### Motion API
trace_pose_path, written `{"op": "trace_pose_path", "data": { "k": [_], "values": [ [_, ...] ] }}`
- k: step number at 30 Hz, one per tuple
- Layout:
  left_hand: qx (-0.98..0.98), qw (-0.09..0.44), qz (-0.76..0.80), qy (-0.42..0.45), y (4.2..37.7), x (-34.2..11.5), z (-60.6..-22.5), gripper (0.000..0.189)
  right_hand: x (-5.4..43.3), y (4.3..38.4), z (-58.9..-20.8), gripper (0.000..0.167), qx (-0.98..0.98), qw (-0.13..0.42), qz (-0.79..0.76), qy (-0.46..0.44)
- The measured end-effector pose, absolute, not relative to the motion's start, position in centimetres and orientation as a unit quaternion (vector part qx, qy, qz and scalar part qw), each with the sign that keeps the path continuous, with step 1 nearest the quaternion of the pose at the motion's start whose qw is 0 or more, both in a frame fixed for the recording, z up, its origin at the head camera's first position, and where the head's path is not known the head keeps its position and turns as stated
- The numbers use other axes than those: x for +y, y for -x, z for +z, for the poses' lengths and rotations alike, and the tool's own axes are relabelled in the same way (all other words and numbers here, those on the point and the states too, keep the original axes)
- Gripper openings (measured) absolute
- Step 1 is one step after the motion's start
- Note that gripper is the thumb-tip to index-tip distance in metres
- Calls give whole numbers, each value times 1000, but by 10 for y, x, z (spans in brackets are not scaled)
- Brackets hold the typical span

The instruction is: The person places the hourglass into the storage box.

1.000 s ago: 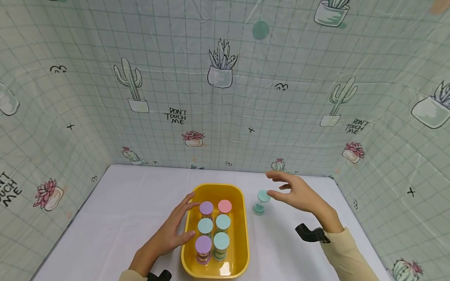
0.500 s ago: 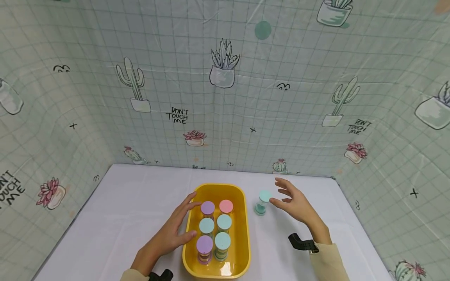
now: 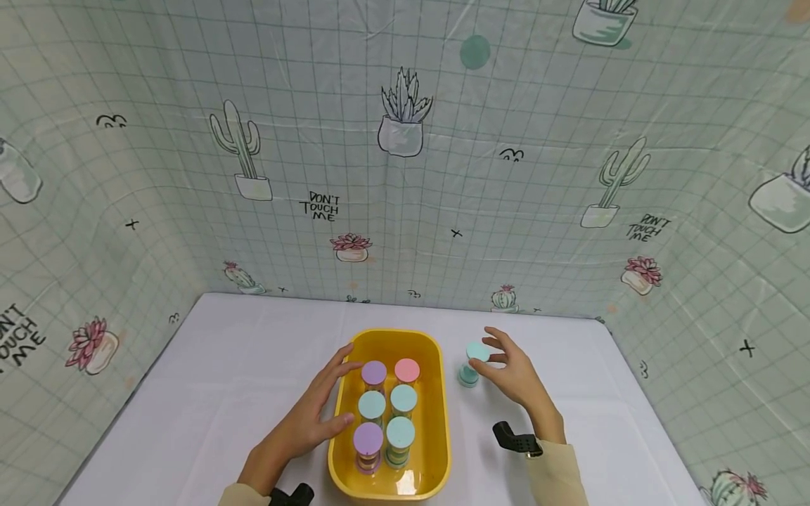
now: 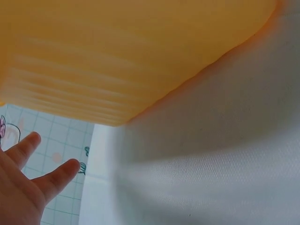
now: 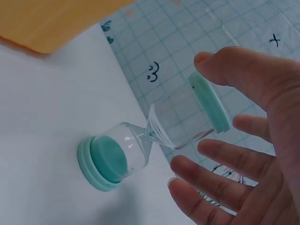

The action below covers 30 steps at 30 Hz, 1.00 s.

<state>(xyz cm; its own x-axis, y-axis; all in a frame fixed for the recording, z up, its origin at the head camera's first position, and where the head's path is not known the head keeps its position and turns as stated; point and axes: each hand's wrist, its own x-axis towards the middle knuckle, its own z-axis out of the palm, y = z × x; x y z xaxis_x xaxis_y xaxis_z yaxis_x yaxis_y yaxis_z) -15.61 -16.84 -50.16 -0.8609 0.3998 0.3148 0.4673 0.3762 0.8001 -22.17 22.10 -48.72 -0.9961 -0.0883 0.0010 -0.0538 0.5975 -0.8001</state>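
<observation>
A teal-capped hourglass (image 3: 469, 377) stands upright on the white table, its teal sand in the lower bulb. My right hand (image 3: 515, 374) is at its upper end, thumb and fingers spread around the top cap. In the right wrist view, the thumb overlaps one edge of the cap (image 5: 209, 104) and the other fingers extend past its far side. My left hand (image 3: 305, 416) lies along the left rim of a yellow bin (image 3: 441, 422), its fingers spread and reaching over the edge. Inside the bin, hourglasses with purple (image 3: 368, 438), pink (image 3: 407, 370) and light-blue (image 3: 400, 432) caps stand in two columns.
A white cloth (image 3: 234, 365) covers the table. Behind and at both sides hangs a grid-patterned curtain (image 3: 285, 140) printed with cacti. Black cameras are strapped to the right wrist (image 3: 515, 440) and left wrist (image 3: 292, 495).
My right hand has moved left and closer in, so its thumb and fingers now flank the teal hourglass's top. The left hand and bin hold their places.
</observation>
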Motion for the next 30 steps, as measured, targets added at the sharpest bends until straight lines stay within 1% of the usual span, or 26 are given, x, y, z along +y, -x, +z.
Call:
{"op": "trace_pose_path", "data": {
  "k": [17,25,30],
  "values": [
    [-807,54,-520,275,155,-165,-506,63,211,225,-490,61,899,9,-436,47],
    [-794,75,-532,286,158,-163,-509,62,209,225,-489,54,904,1,-427,35],
    [-797,87,-525,287,157,-164,-510,62,208,224,-489,53,906,-2,-422,37]
  ]
}}
